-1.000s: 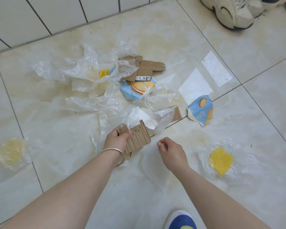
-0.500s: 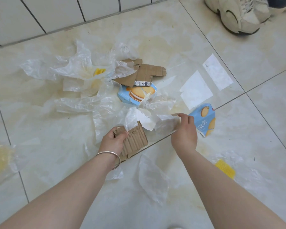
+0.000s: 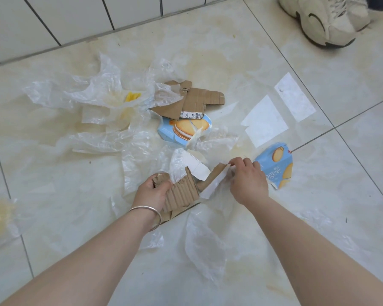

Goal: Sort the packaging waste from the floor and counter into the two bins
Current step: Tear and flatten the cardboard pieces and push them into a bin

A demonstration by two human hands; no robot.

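Packaging waste lies scattered on the tiled floor. My left hand [image 3: 152,191] grips a corrugated cardboard piece [image 3: 181,193] held just above the floor. My right hand [image 3: 247,182] pinches a second cardboard scrap with a white face [image 3: 215,180], lifting its edge beside the first piece. A blue biscuit box piece [image 3: 276,164] lies right behind my right hand. Another blue biscuit box piece [image 3: 184,129] sits under a flat brown cardboard cutout [image 3: 192,100]. Clear plastic film [image 3: 97,93] is crumpled to the left, with a yellow scrap [image 3: 132,97] inside it.
Two white paper sheets [image 3: 264,122] [image 3: 294,97] lie flat at the right. Loose plastic film [image 3: 206,241] lies between my forearms. Another person's pale sneaker [image 3: 325,18] stands at the top right. A white tiled wall [image 3: 75,16] borders the floor at the back. No bins show.
My right hand moved up from the floor near my left hand to the cardboard scrap and pinched it, lifting its edge. My left hand kept hold of the corrugated piece.
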